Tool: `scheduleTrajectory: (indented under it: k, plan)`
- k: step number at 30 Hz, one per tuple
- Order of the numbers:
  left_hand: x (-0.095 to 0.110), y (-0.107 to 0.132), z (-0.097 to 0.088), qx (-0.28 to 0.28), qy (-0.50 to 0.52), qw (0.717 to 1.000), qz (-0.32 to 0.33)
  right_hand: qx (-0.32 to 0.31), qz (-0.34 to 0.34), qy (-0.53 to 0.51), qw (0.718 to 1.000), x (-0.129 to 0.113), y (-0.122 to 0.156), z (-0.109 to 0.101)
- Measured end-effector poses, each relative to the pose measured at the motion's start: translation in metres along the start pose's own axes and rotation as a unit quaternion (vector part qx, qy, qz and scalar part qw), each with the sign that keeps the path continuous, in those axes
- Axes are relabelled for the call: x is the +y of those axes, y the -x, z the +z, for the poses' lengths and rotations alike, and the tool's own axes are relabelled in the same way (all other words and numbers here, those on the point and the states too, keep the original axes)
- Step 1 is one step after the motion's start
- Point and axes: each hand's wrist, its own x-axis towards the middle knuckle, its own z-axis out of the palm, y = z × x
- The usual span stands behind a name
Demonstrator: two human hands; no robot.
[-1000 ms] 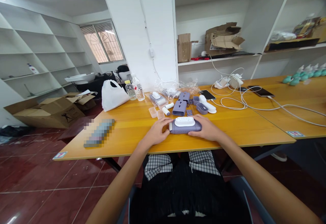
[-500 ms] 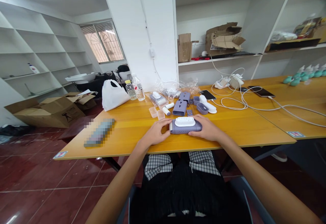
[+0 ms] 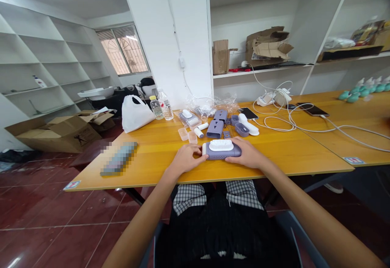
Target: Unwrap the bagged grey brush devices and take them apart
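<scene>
A purple oblong device (image 3: 224,152) with a white bristled pad (image 3: 221,144) on top lies on the orange table (image 3: 152,158) just in front of me. My left hand (image 3: 186,158) grips its left end, fingers curled by a white end cap. My right hand (image 3: 247,156) cups its right end. Both hands rest on the tabletop.
Behind the device lie purple housings (image 3: 215,129), a white handle (image 3: 248,125), small clear cups (image 3: 183,134) and plastic bags (image 3: 213,104). Two water bottles (image 3: 161,106) and a white bag (image 3: 134,114) stand at the back left. Cables (image 3: 292,119) and phones (image 3: 312,109) lie right. Cardboard boxes (image 3: 57,131) sit on the floor.
My left hand has closed in slightly on the device's left end. The device and my right hand have barely moved.
</scene>
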Motion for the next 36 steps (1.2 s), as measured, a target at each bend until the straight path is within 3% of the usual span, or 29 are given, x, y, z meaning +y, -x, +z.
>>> scheduleTrajectory:
  k: [6, 14, 21, 28, 36]
  plan:
    - [0.0, 0.001, 0.005, 0.04, 0.02, 0.999, 0.004, 0.012, 0.017, -0.007, 1.0, 0.002, 0.0, 0.001]
    - [-0.004, 0.001, 0.006, 0.007, 0.008, 0.999, 0.04, 0.007, 0.024, -0.005, 1.0, 0.001, 0.0, 0.001]
    - [-0.001, -0.002, 0.004, -0.012, -0.011, 1.0, 0.027, 0.012, 0.019, -0.001, 1.0, 0.001, 0.001, 0.001]
    - [-0.003, 0.001, 0.008, 0.021, 0.008, 1.0, -0.006, 0.02, 0.018, -0.004, 1.0, 0.003, 0.0, 0.002]
    - [-0.01, 0.003, 0.008, -0.016, 0.034, 0.996, 0.085, 0.019, -0.003, 0.0, 1.0, 0.002, 0.0, 0.001]
